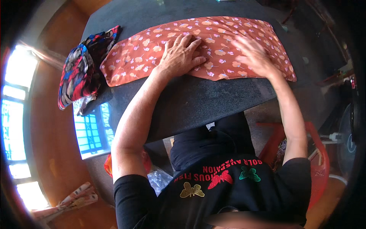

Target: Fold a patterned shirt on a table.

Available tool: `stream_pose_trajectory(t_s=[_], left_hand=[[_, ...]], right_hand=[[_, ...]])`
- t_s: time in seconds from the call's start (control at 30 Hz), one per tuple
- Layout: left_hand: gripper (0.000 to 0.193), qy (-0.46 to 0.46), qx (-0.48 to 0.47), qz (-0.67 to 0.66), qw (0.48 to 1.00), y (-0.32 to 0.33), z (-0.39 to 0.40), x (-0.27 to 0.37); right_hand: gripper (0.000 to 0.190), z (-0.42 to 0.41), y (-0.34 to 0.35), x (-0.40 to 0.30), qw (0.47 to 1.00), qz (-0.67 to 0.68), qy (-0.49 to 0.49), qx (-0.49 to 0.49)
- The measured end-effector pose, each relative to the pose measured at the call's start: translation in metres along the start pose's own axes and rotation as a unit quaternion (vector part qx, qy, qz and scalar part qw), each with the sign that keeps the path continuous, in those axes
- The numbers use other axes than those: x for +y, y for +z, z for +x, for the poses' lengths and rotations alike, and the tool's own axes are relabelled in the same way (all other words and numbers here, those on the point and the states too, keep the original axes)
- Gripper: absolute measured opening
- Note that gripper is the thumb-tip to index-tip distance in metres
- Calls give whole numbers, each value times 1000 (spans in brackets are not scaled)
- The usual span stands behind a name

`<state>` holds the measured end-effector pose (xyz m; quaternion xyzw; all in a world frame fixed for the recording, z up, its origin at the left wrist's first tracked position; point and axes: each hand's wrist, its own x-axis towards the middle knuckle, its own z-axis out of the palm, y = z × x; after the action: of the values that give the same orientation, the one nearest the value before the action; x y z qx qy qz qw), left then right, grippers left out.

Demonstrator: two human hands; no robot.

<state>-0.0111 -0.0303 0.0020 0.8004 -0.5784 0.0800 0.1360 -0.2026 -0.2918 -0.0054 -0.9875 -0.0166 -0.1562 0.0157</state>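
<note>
A rust-brown floral cloth point(137, 60) lies in a long flat band across the dark tabletop point(194, 100). Faint creases show towards its right part. My left hand point(181, 55) rests on the middle of the cloth, palm down with the fingers spread. Over the right part is my right hand point(253, 55), blurred, its fingers apart; whether it touches the fabric is hard to tell. Neither hand grips anything. Beside the cloth's left end sits a bundled multicoloured patterned cloth point(77, 71), partly on dark fabric.
A red plastic chair point(320, 160) stands at the right, near an electric fan point(347, 143). Window light reflects off the table's glossy left corner point(91, 134). Below that edge are an orange-red item point(108, 166) and a clear plastic bag point(158, 179). A rolled printed material point(77, 197) lies lower left.
</note>
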Motion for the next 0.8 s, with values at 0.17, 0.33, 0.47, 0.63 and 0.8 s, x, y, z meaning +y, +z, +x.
stream_pose_trajectory(t_s=[0.17, 0.33, 0.47, 0.63, 0.8], left_hand=[[66, -4, 3, -1, 1000, 0, 0, -1], [49, -105, 31, -14, 994, -19, 8, -35], [55, -154, 123, 125, 972, -30, -13, -79], [62, -275, 21, 95, 956, -18, -20, -100], [66, -275, 37, 90, 957, -9, -20, -105]], right_hand=[[55, -72, -32, 85, 975, -39, 214, -51], [58, -49, -42, 98, 978, -77, 193, -26], [63, 35, -8, 60, 997, -62, 26, 40], [63, 108, 40, 39, 1000, -29, -7, 7], [60, 90, 41, 115, 991, -70, 107, -47]])
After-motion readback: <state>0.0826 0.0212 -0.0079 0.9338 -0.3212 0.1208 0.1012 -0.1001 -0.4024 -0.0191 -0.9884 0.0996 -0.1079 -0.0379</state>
